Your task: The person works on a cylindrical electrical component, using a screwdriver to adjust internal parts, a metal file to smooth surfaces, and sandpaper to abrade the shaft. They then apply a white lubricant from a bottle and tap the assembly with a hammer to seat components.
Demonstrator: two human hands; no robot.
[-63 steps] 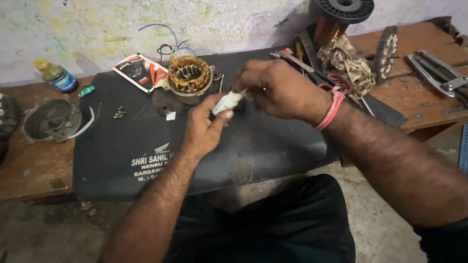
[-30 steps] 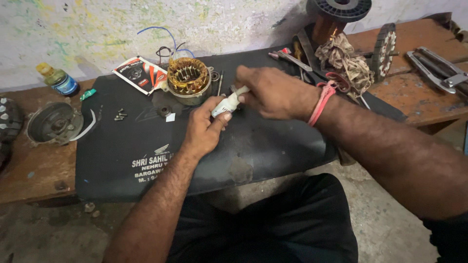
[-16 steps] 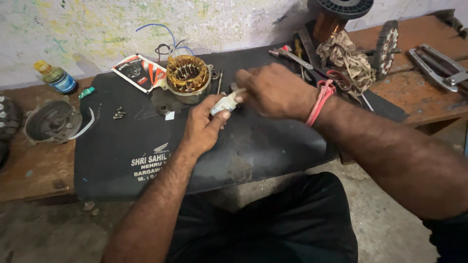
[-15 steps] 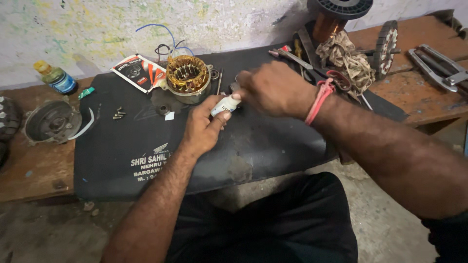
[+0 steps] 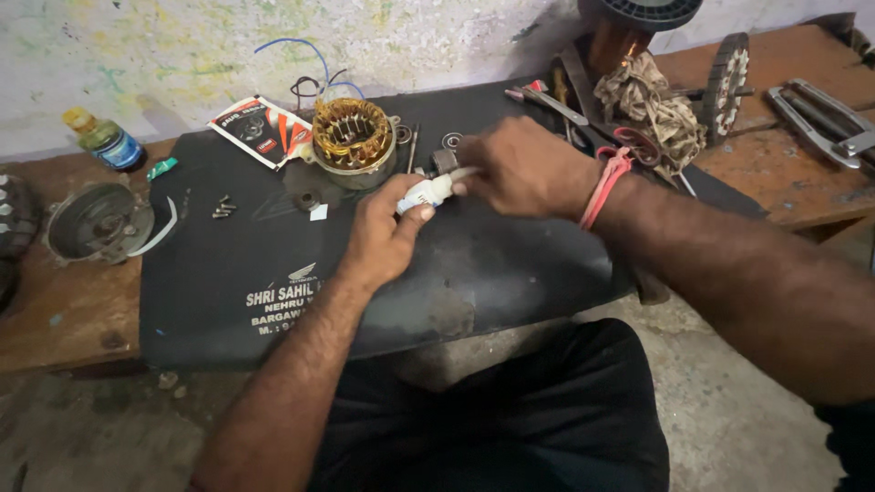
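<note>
At frame centre, the left hand [image 5: 385,235] pinches a small white connector [image 5: 427,192] between thumb and fingertips. The right hand [image 5: 519,169] grips its other end, fingers curled together. Both hover above the black mat [image 5: 228,264], just beside the copper-wound stator [image 5: 353,138].

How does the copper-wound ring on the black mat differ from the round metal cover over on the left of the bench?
The copper-wound ring lies on the black mat just beyond the left hand; the round metal cover lies on bare wood, away from both hands. The ring is golden with windings around an open centre; the cover is dull grey with a closed, dished face. The ring trails blue and black wires; the cover has none. Both are round and lie flat.
</note>
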